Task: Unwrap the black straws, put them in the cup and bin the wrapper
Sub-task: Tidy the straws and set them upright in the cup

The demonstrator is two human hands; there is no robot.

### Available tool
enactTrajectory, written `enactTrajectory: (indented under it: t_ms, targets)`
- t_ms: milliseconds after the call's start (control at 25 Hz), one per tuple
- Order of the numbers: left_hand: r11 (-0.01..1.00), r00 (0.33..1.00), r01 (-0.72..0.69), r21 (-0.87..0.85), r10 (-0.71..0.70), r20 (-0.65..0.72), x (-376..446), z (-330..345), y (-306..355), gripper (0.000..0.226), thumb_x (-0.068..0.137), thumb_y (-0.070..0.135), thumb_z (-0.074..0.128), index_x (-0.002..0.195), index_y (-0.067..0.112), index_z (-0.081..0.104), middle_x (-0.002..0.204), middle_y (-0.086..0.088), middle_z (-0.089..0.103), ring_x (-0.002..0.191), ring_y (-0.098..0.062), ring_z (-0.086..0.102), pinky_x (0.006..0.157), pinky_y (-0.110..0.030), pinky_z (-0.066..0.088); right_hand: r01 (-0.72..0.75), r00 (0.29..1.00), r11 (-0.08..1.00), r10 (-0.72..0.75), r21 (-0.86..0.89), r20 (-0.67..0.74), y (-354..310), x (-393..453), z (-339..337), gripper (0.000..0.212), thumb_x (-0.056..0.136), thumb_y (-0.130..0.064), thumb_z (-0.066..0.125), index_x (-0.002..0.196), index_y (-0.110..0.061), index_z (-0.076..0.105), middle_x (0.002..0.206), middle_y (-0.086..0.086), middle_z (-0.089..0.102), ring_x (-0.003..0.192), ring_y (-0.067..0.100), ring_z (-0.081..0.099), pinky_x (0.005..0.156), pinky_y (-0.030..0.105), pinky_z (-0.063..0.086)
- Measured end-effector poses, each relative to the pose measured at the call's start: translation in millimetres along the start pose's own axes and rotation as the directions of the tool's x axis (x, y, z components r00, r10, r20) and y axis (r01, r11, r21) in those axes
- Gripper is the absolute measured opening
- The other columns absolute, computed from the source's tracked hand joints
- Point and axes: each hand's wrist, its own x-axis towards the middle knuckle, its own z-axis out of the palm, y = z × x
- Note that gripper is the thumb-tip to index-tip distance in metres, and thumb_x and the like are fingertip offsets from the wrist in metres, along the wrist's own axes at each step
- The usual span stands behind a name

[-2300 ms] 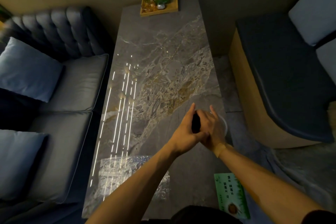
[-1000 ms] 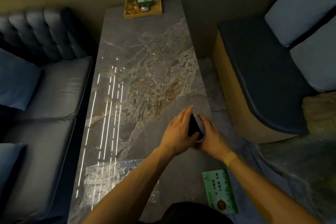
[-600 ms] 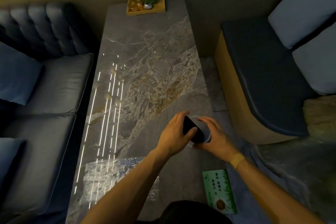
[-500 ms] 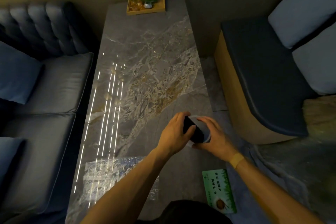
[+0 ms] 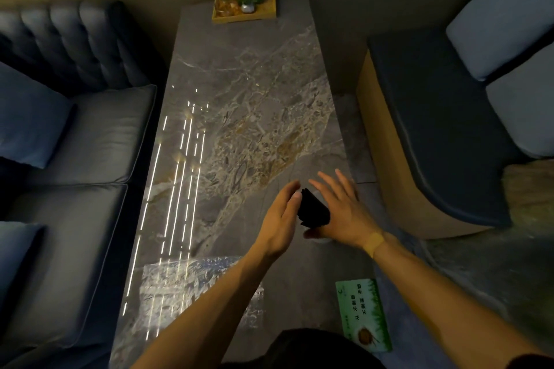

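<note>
Black straws (image 5: pixel 313 209) stand bunched near the table's (image 5: pixel 239 75) right edge, prob. in a cup hidden behind them. Left hand (image 5: pixel 281 219) & right hand (image 5: pixel 341 207) flank the bunch w/ fingers spread, gripping nothing; clear wrapper (image 5: pixel 192 281) lies flat near the table's front-left.

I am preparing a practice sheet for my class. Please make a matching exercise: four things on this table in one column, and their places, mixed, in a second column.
Things:
1. black straws
2. clear wrapper
3. green card
4. wooden tray

Places:
A. far end of the table
B. near left part
C. between the two hands
D. near right edge

Pairs: 1-C, 2-B, 3-D, 4-A
</note>
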Motion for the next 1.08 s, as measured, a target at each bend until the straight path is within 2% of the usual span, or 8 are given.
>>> enactTrajectory:
  t_ms: [80, 160, 400, 600, 840, 960, 1040, 1080]
  targets:
    - [0.996, 0.999, 0.046, -0.076, -0.045, 0.006, -3, -2, -1, 0.048, 0.103, 0.037, 0.035, 0.147, 0.019, 0.035, 0.153, 0.0, 0.04, 0.138, -0.011, 0.038, 0.114, -0.028, 0.031, 0.01, 0.999, 1.0, -0.009, -0.025, 0.04, 1, 7, 1, 0.121, 0.054, -0.08, 0.065, 0.151, -0.028, 0.015, 0.162, -0.005, 0.009, 0.149, 0.023, -0.011, 0.12, 0.056, 0.001]
    - [0.986, 0.997, 0.074, -0.148, -0.072, 0.017, -5, -2, 1, 0.048, 0.103, 0.036, 0.035, 0.148, 0.02, 0.033, 0.154, -0.001, 0.038, 0.139, -0.013, 0.037, 0.117, -0.036, 0.029, 0.029, 0.999, 0.999, -0.027, -0.042, 0.037, 1, 12, 2, 0.117, 0.054, -0.081, 0.063, 0.149, -0.027, 0.02, 0.161, -0.005, 0.015, 0.149, 0.022, -0.007, 0.12, 0.055, 0.0]
    - [0.981, 0.992, 0.102, -0.162, -0.088, 0.09, -10, 2, 6, 0.056, 0.098, 0.044, 0.04, 0.15, 0.027, 0.028, 0.154, 0.003, 0.035, 0.131, -0.004, 0.035, 0.105, -0.023, 0.031, 0.016, 1.0, 0.998, -0.017, -0.057, -0.012, -6, 19, 16, 0.101, 0.058, -0.075, 0.063, 0.139, -0.024, 0.031, 0.155, -0.004, 0.031, 0.149, 0.019, 0.008, 0.119, 0.056, 0.007]
    - [0.986, 0.98, 0.137, -0.098, -0.121, 0.161, -15, -4, 1, 0.062, 0.098, 0.046, 0.037, 0.153, 0.027, 0.016, 0.161, 0.005, 0.021, 0.139, -0.002, 0.025, 0.109, -0.021, 0.023, -0.015, 0.996, 0.995, 0.006, -0.096, -0.087, -15, 16, 21, 0.084, 0.061, -0.061, 0.064, 0.13, -0.019, 0.04, 0.147, 0.0, 0.044, 0.146, 0.022, 0.021, 0.118, 0.058, 0.009]
    - [0.993, 0.955, 0.116, -0.009, -0.109, 0.276, -17, -5, 4, 0.078, 0.092, 0.053, 0.043, 0.153, 0.032, -0.001, 0.163, 0.01, 0.007, 0.135, 0.005, 0.017, 0.108, -0.019, 0.021, -0.056, 0.992, 0.993, 0.043, -0.105, -0.121, -22, 10, 19, 0.077, 0.072, -0.062, 0.053, 0.132, -0.016, 0.038, 0.147, 0.002, 0.043, 0.148, 0.026, 0.015, 0.116, 0.063, 0.002]
    - [0.994, 0.964, 0.054, 0.092, -0.075, 0.255, -17, -6, 4, 0.078, 0.095, 0.052, 0.044, 0.153, 0.032, -0.004, 0.163, 0.012, 0.004, 0.136, 0.007, 0.014, 0.108, -0.016, 0.021, -0.068, 0.994, 0.992, 0.058, -0.107, -0.098, -23, 8, 17, 0.083, 0.07, -0.07, 0.041, 0.134, -0.018, 0.035, 0.149, 0.002, 0.039, 0.149, 0.027, 0.011, 0.117, 0.064, 0.002]
    - [0.952, 0.986, -0.075, 0.295, 0.027, 0.162, -18, -7, 2, 0.078, 0.095, 0.057, 0.04, 0.152, 0.032, -0.006, 0.162, 0.015, -0.003, 0.142, 0.005, 0.003, 0.117, -0.024, 0.014, -0.079, 0.992, 0.993, 0.069, -0.091, -0.103, -23, 7, 16, 0.086, 0.067, -0.073, 0.04, 0.134, -0.02, 0.033, 0.151, 0.0, 0.036, 0.149, 0.026, 0.01, 0.117, 0.062, 0.002]
    - [0.887, 0.984, -0.163, 0.432, 0.111, 0.142, -18, -7, 1, 0.078, 0.095, 0.06, 0.036, 0.152, 0.033, -0.009, 0.16, 0.016, -0.009, 0.145, 0.004, -0.005, 0.12, -0.026, 0.007, -0.075, 0.993, 0.993, 0.066, -0.09, -0.1, -22, 6, 15, 0.086, 0.067, -0.073, 0.04, 0.135, -0.021, 0.032, 0.152, 0.0, 0.034, 0.149, 0.026, 0.009, 0.117, 0.062, 0.001]
